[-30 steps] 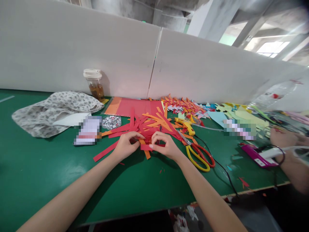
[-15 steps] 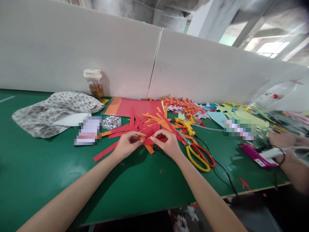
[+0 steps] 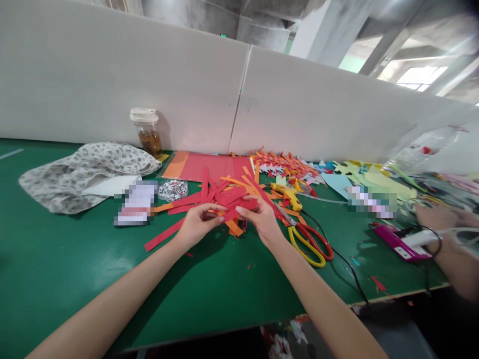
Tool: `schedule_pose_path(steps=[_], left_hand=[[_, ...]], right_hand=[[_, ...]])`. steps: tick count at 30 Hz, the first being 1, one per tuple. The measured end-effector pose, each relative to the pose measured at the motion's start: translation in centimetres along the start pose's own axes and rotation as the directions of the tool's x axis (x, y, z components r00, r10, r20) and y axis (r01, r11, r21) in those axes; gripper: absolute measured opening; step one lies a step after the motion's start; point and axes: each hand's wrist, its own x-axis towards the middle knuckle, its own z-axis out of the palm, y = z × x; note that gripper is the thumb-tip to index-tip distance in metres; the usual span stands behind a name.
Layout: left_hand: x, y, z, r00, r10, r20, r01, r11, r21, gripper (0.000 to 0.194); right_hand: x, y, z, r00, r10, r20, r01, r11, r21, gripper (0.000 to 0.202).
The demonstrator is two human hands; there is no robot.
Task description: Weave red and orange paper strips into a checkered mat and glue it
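Between my two hands is a red paper strip (image 3: 232,211), held just above the front of a pile of red and orange strips (image 3: 224,192). My left hand (image 3: 200,223) pinches its left end between thumb and fingers. The thumb and fingers of my right hand (image 3: 260,219) close on the right part. To the right of my right hand lie scissors (image 3: 309,242) with one yellow and one red handle, their blades against the pile. A yellow glue gun (image 3: 287,195) rests behind them.
A patterned cloth (image 3: 86,174), a blurred phone-like object (image 3: 136,203) and a lidded cup (image 3: 147,132) stand or lie left. On the right are a magenta device (image 3: 402,242) with cables, paper pieces (image 3: 389,182) and another person's hand (image 3: 434,219). A white partition (image 3: 168,75) rises behind.
The red strip between my hands now slants up to the right, where it was nearly level. My right hand has shifted slightly. The other person's hand has barely moved.
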Motion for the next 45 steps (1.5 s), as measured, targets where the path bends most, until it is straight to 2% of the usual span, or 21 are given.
schedule_pose_path(steps=[5,12,18,21,23,26,28,31,34,38,41,45], left_hand=[[-0.1,0.3,0.3,1.000,-0.014,-0.014,0.014,1.000,0.004,0.025],[-0.1,0.1,0.2,1.000,0.000,0.007,0.000,1.000,0.000,0.026],[0.1,-0.1,0.2,1.000,-0.010,0.011,0.010,1.000,-0.001,0.030],[0.0,0.0,0.2,1.000,-0.022,0.009,0.022,1.000,-0.002,0.029],[-0.1,0.1,0.2,1.000,-0.026,0.017,0.026,1.000,-0.005,0.029],[-0.3,0.1,0.3,0.996,-0.046,0.075,0.046,0.999,-0.010,0.028],[-0.4,0.0,0.4,0.988,-0.062,0.142,0.062,0.998,0.001,0.026],[-0.5,-0.3,0.4,0.973,-0.073,0.221,0.070,0.997,0.023,0.024],[-0.6,-0.4,0.4,0.965,-0.080,0.250,0.068,0.996,0.056,0.025],[-0.8,-0.1,0.5,0.956,-0.055,0.290,0.053,0.998,0.013,0.043],[-0.9,0.1,0.7,0.964,-0.059,0.260,0.077,0.995,-0.060,0.061],[-0.7,0.1,0.8,0.973,-0.108,0.204,0.121,0.991,-0.053,0.059]], right_hand=[[-0.1,0.6,0.4,0.997,-0.014,0.077,0.015,1.000,-0.016,0.048],[0.2,0.7,-0.3,0.996,-0.048,0.073,0.054,0.995,-0.081,0.045],[-0.1,0.3,0.3,0.995,-0.067,0.070,0.073,0.994,-0.076,0.046],[-0.2,0.1,0.5,0.998,-0.027,0.063,0.030,0.999,-0.045,0.047],[-0.2,-0.1,0.5,1.000,0.020,-0.001,-0.020,1.000,-0.006,0.048],[0.0,-0.2,0.3,0.989,0.053,-0.136,-0.045,0.997,0.060,0.047],[0.1,-0.3,0.1,0.985,0.038,-0.169,-0.021,0.995,0.101,0.049],[0.2,-0.4,-0.3,0.994,0.036,-0.102,-0.026,0.995,0.091,0.055],[0.3,-0.3,-0.7,0.999,0.045,-0.021,-0.045,0.999,-0.007,0.058],[0.3,0.0,-1.0,1.000,0.011,0.007,-0.010,0.997,-0.081,0.054],[0.4,0.0,-1.0,1.000,0.006,-0.013,-0.007,0.996,-0.085,0.053],[0.4,-0.1,-0.8,0.998,-0.021,-0.052,0.016,0.995,-0.096,0.052]])
